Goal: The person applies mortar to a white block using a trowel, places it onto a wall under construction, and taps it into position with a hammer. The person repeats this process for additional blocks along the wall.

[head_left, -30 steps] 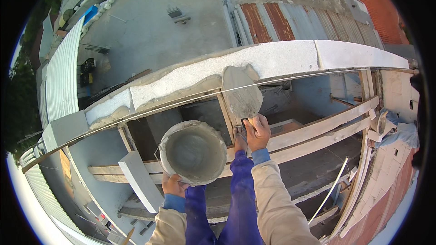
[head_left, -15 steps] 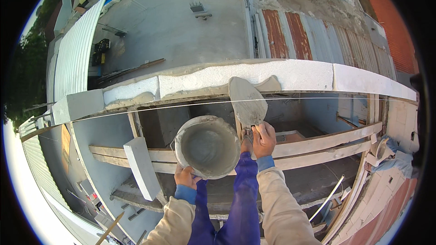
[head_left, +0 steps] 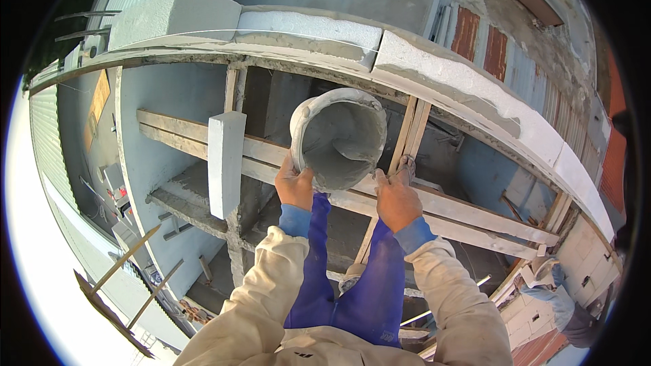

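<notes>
My left hand (head_left: 294, 184) grips the near-left rim of a round, mortar-crusted bucket (head_left: 298, 122), which is tilted so its inside shows. Wet grey mortar (head_left: 336, 171) lies in its lower part. My right hand (head_left: 399, 200) is closed at the bucket's near-right edge around a trowel; the handle is mostly hidden in the fist. The trowel's blade (head_left: 354, 150) is inside the bucket, against the mortar. Beyond the bucket runs a curved-looking row of white blocks (head_left: 312, 26), with grey mortar smeared along parts of them.
Wooden beams (head_left: 475, 220) cross the open space below, where my feet stand on planks. A single pale block (head_left: 225, 163) rests on the beams at left. A taut string (head_left: 183, 32) runs along the wall. Another person (head_left: 559, 298) is at the lower right.
The trowel has come back from the wall top into the bucket. The bucket has tipped and moved up and right in view. The view has turned, showing more of the left end.
</notes>
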### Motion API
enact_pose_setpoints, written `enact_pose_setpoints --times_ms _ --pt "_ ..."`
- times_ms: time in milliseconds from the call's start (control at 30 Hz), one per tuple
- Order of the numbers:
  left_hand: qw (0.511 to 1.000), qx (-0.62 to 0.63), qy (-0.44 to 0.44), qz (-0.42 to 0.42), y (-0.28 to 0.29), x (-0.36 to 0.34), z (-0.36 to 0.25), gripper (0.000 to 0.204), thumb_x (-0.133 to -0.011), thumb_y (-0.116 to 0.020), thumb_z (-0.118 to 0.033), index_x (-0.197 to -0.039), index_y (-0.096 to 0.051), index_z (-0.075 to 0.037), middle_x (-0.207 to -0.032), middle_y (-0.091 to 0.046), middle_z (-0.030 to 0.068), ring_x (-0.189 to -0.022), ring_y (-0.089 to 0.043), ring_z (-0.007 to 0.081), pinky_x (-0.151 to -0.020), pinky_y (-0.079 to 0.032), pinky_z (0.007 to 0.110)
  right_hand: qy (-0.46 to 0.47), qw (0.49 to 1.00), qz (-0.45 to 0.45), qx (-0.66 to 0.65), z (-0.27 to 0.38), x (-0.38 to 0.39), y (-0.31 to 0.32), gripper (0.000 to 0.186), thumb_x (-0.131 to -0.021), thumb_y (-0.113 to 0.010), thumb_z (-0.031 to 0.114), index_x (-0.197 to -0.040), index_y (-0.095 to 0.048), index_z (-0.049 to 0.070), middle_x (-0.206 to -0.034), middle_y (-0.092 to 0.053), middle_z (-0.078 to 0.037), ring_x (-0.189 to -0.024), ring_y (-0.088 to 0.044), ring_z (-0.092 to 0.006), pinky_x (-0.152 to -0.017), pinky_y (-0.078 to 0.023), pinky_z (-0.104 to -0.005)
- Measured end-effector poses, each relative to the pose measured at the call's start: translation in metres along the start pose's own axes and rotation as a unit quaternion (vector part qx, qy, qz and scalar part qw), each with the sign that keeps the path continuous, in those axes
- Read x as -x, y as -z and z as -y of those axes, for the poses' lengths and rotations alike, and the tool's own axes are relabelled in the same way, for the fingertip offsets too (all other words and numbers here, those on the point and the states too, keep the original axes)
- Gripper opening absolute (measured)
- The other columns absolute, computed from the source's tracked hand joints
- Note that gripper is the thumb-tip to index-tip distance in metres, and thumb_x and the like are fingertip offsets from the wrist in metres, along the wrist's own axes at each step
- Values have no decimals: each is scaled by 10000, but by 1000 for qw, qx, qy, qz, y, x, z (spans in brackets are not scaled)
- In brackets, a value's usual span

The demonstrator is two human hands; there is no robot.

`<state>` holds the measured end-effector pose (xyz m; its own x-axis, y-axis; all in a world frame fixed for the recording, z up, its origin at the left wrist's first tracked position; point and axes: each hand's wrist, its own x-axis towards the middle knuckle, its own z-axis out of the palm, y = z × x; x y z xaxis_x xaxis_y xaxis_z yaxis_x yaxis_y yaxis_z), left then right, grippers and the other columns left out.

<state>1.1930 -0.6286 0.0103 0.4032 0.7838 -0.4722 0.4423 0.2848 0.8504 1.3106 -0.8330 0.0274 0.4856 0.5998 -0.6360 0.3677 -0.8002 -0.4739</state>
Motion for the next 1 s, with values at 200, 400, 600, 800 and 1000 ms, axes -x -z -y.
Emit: enact_pose_setpoints --times_ms 200,400,600,800,1000 --pt "999 -20 20 21 55 -23 -19 589 -822 -581 67 -1407 -633 16 -1122 -728 56 -968 -656 99 -878 -515 252 -73 854 271 -439 62 -14 8 442 -1039 -608 228 -1396 -595 -33 -934 -708 -164 -687 -678 -235 -711 -563 -344" --pt "999 -38 -11 -15 98 -27 -29 603 -822 -612 42 -1423 -633 -2 -1020 -701 6 -801 -588 57 -751 -499 218 144 974 25 -174 84 -39 -12 457 -1013 -621 232 -1373 -600 -48 -1016 -728 -304 -923 -715 -453 -811 -559 -479" --pt "995 -99 -26 -17 112 -42 -20 604 -813 -607 34 -1415 -638 -1 -974 -701 0 -788 -576 34 -727 -487 201 -41 816 311 -485 108 -33 -32 402 -1090 -540 273 -1395 -600 17 -909 -675 -99 -647 -642 -191 -531 -501 -313" --pt "985 129 87 -68 157 -56 -21 614 -831 -542 47 -1434 -609 -41 -1097 -723 92 -903 -716 183 -774 -637 361 -89 516 387 -759 106 -18 -36 573 -1092 -568 382 -1562 -395 104 -987 -586 -62 -620 -539 -90 -500 -426 -229" --pt "943 226 191 -155 198 -26 -18 651 -819 -519 22 -1457 -532 -107 -1223 -655 133 -966 -729 298 -731 -669 518 113 569 129 -805 187 -80 -38 709 -1029 -660 444 -1586 -353 131 -1120 -599 -76 -802 -605 -160 -721 -514 -318"
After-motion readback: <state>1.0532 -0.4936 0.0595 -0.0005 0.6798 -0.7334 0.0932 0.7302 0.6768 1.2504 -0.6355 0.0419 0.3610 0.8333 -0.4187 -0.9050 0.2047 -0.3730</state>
